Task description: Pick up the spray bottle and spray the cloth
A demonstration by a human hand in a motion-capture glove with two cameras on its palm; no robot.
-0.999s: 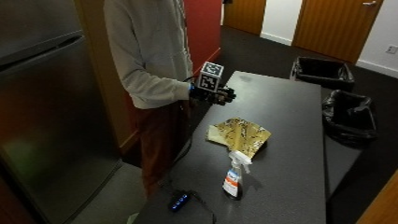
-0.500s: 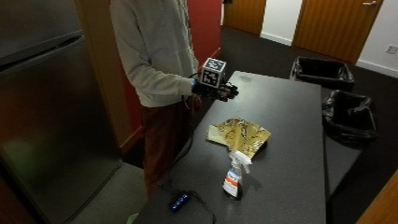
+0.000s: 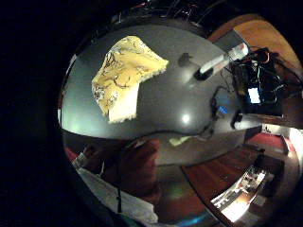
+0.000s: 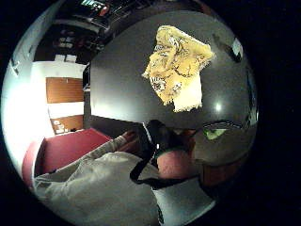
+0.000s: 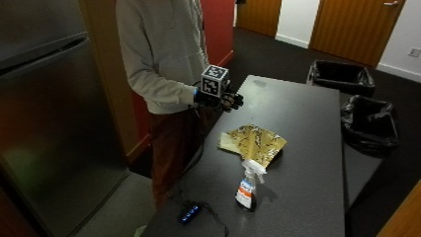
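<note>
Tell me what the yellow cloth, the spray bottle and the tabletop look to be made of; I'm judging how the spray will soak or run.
The crumpled yellow patterned cloth looks like soft woven fabric: it folds and has a pale reverse. The white-headed spray bottle looks like clear plastic with a label. The dark grey table seems a smooth, semi-gloss laminate, since lights reflect on it; that part is uncertain.

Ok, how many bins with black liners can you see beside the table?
2. One bin sits by the table's far end; the other bin stands nearer, beside the table's long edge. Others may be out of view.
</note>
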